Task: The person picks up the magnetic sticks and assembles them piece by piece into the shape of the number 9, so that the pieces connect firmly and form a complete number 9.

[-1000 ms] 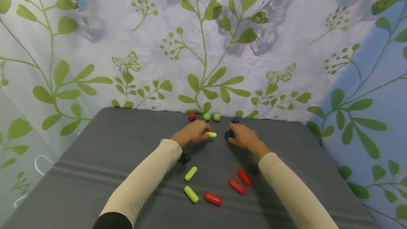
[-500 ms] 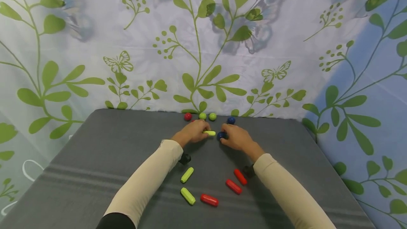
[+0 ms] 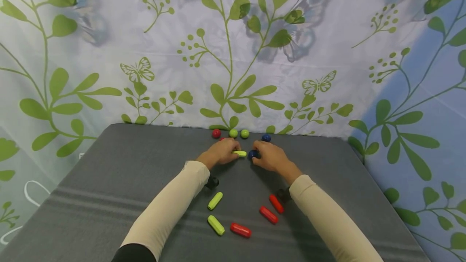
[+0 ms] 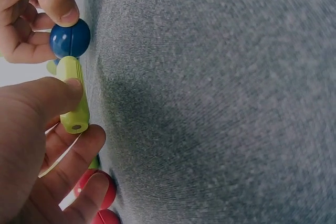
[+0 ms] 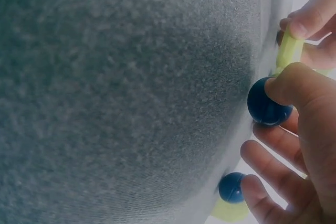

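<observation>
My left hand (image 3: pixel 223 151) pinches a yellow-green toy rod (image 4: pixel 76 115) between thumb and fingers. A dark round spot shows in the rod's near end. In my right hand (image 3: pixel 271 157) is a glossy blue ball (image 5: pixel 260 104), gripped by thumb and fingers. The rod's far end meets the ball's side in the left wrist view. Both hands are close over the grey table, toward its far edge. Behind the left hand stand red balls (image 3: pixel 216 133), one of them mostly hidden. A second blue ball (image 3: pixel 266 137) lies just beyond the right hand.
Two light green balls (image 3: pixel 244 134) sit at the back edge of the grey table (image 3: pixel 145 181). Nearer lie two yellow-green rods (image 3: pixel 215 200) and three red rods (image 3: pixel 240 230), between the forearms. A leaf-patterned cloth (image 3: pixel 164 72) hangs behind the table.
My right hand has brought the blue ball leftward, closing the gap to the rod's end. The left hand keeps its hold on the rod. The head view has shifted slightly.
</observation>
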### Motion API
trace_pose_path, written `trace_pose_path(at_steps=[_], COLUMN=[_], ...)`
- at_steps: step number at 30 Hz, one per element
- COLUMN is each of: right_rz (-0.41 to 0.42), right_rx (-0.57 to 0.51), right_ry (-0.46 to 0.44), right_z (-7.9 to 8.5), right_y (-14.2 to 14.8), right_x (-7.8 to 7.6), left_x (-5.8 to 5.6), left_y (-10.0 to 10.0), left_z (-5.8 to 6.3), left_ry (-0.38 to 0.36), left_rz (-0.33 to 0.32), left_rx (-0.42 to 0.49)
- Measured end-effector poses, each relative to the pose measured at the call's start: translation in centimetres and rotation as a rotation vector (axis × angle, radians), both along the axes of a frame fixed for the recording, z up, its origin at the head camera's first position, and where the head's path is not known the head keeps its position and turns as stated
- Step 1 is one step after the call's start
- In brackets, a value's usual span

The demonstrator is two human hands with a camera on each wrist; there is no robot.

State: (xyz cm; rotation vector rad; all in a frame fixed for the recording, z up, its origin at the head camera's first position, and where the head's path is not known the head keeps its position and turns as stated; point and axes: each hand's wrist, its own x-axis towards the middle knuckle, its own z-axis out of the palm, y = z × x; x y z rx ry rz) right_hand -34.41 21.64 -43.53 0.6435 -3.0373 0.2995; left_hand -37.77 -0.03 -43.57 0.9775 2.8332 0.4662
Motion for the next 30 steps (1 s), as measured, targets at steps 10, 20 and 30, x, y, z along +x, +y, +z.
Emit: trace_pose_path(at_steps=[10, 20, 30], right_rz=[0.021, 0.014, 0.018], right_rx=[-0.012, 0.004, 0.034], right_ry=[0.001, -0.017, -0.029], right_z=[0.0, -0.1, 0.5], right_y=[-0.6, -0.9, -1.0], right_x=[-0.2, -0.2, -0.4], left_x=[0.2, 0.0, -0.7], left_y=[-0.2, -0.5, -3.0], left_z=[-0.1, -0.3, 0.6], left_ry=[0.0, -0.007, 0.079], left_rz=[-0.016, 0.002, 0.167], left_rx=[0.01, 0.009, 0.155])
